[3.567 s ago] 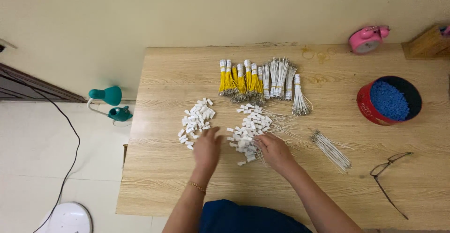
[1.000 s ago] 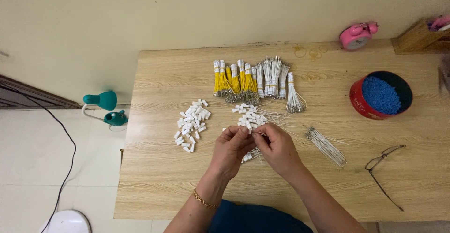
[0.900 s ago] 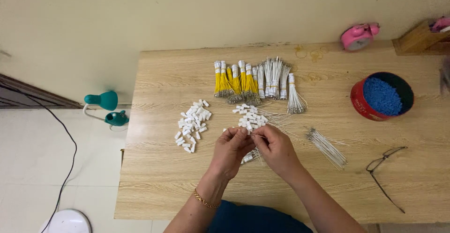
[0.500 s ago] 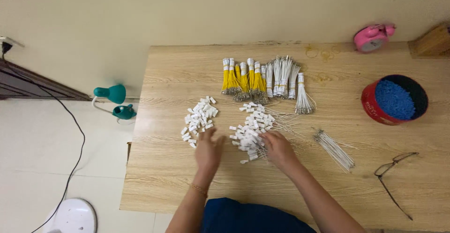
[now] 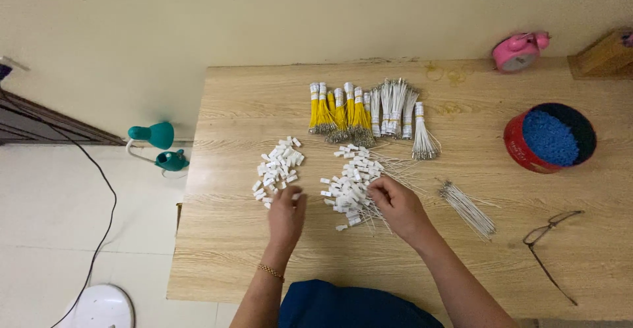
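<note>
1. The left hand [image 5: 286, 214] is laid on the wooden table [image 5: 231, 262], fingertips touching the small pile of loose white pieces [image 5: 277, 168] at its 12 o'clock; fingers held close together.
2. The right hand [image 5: 396, 204] is set against the larger pile of white-tagged wires [image 5: 353, 183] at its 10 o'clock; whether anything is pinched cannot be told.
3. Yellow and white wire bundles [image 5: 369, 112] are laid at 12 o'clock, a red tin of blue pellets [image 5: 550, 137] at 2 o'clock.

Two heaps of small white pieces [image 5: 277, 170] [image 5: 353, 183], one red tin [image 5: 521, 153], one pair of spectacles [image 5: 550, 245], one pink clock [image 5: 517, 51], two hands [image 5: 287, 212] [image 5: 395, 203].
</note>
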